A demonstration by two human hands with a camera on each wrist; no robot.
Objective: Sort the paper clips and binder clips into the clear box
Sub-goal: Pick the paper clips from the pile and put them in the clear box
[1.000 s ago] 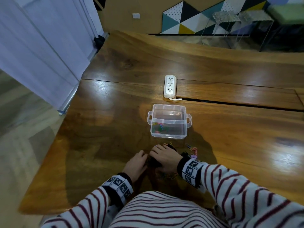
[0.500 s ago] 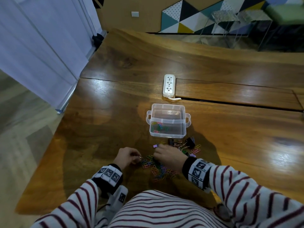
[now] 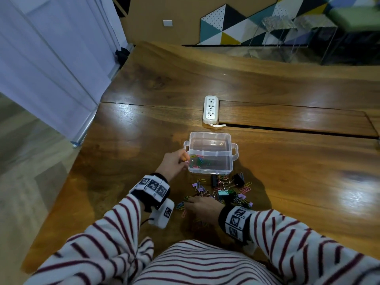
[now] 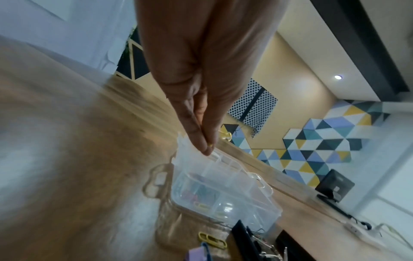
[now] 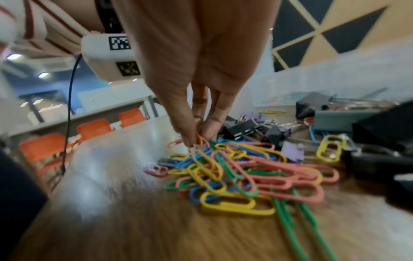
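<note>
The clear box [image 3: 211,173] stands on the wooden table with a divider across it; several coloured paper clips [image 3: 199,163] lie in its near compartment. My left hand [image 3: 186,160] hovers at the box's near left corner and pinches a small yellow paper clip [image 4: 210,145] between thumb and fingertips. A pile of coloured paper clips [image 5: 234,169] and black, purple and teal binder clips [image 3: 228,188] lies in front of the box. My right hand [image 3: 190,200] reaches into the pile's left side, pinching a pink paper clip [image 5: 202,141] that still touches the pile.
A white power strip [image 3: 210,109] lies behind the box beside a long slot in the table [image 3: 287,130]. The table's left edge [image 3: 82,153] drops to the floor near a white curtain. Clear chairs stand beyond the far edge.
My left hand has risen from the pile and travelled forward to the box's corner with a clip. My right hand has stayed low in the pile, shifting slightly left.
</note>
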